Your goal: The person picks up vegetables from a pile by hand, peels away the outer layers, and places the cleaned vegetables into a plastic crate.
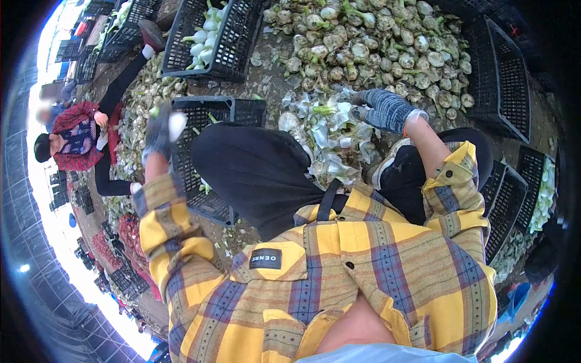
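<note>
My left hand point(158, 134), in a grey knit glove and blurred by motion, is over the near side of a black plastic crate point(248, 109). A peeled white bulb point(177, 126) is at its fingers, with a green tip showing above. My right hand point(384, 110), in a grey-blue knit glove, hovers at the right edge of a pile of white papery peelings point(330, 130) between my knees. Its fingers reach left and stand apart, with nothing visible in them. One large pale bulb point(289, 122) sits at the left side of the peelings.
A heap of unpeeled bulbs point(375, 45) spreads ahead. A crate of peeled bulbs point(242, 45) stands front left, an upright black crate point(499, 78) to the right. Another person point(78, 136) sits at the left beside more bulbs. A crate of pale bulbs point(544, 193) stands far right.
</note>
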Demonstrator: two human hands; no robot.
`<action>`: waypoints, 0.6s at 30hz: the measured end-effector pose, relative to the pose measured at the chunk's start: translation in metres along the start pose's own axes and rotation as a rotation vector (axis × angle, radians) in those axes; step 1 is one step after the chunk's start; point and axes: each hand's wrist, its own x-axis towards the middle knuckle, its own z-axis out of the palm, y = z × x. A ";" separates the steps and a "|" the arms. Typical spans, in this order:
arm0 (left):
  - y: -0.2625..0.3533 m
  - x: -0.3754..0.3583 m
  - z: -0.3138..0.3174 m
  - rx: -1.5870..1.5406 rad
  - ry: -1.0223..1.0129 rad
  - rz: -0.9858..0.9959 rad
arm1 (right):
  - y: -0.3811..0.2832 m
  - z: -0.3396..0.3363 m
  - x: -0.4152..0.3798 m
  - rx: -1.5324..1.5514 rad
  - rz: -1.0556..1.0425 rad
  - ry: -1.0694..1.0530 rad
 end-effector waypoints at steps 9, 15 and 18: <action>0.115 -0.005 0.055 -1.249 -0.083 -0.046 | 0.008 0.025 0.074 -0.106 0.085 0.027; 0.197 0.011 0.142 -1.616 -0.157 -0.478 | 0.035 0.060 0.189 -0.119 0.174 0.269; 0.202 0.006 0.139 -1.619 -0.136 -0.481 | 0.028 0.061 0.220 -0.008 0.379 0.207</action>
